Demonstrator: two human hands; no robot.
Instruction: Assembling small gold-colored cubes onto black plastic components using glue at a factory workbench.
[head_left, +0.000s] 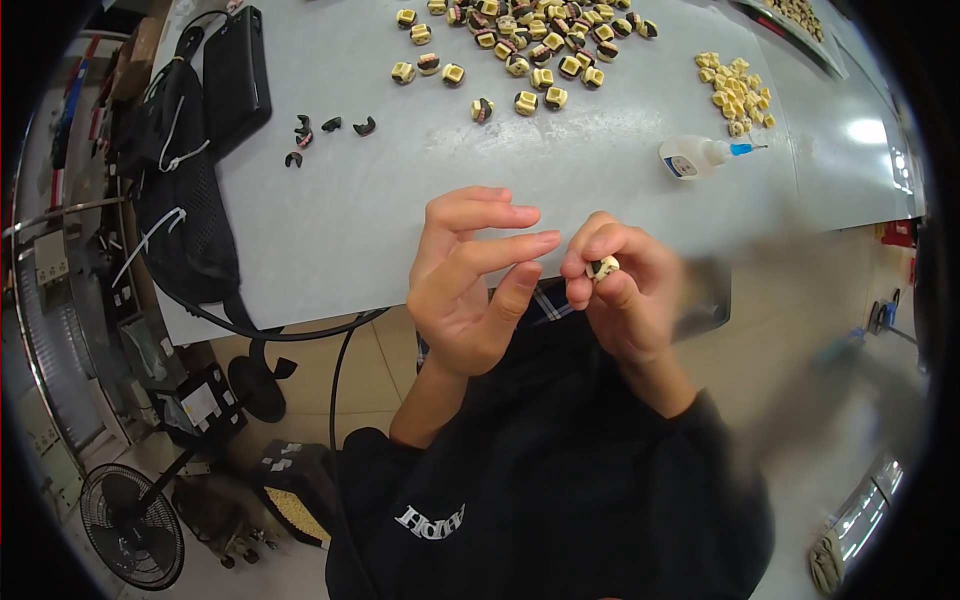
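Note:
Between the thumb and fingers of my right hand (pixel 630 285) is a small cream-and-black piece (pixel 602 268), partly hidden by the fingertips. My left hand (pixel 470 275) is beside it with fingers spread, holding nothing; its fingertips point toward the piece but stay apart from it. Both hands are over the near edge of the grey table (pixel 330 240). Beyond them lies a scattered heap of similar cream-and-black pieces (pixel 545 45), some with pink bits. Several loose black curved parts (pixel 364 127) lie at the left, and plain cream pieces (pixel 737 92) form a pile at the right.
A white bottle (pixel 690 157) with a blue needle tip lies on its side at the right. A black power bank-like box (pixel 236 80) and a black mesh bag (pixel 195 200) with cables occupy the table's left end. A fan (pixel 132 525) stands on the floor at lower left.

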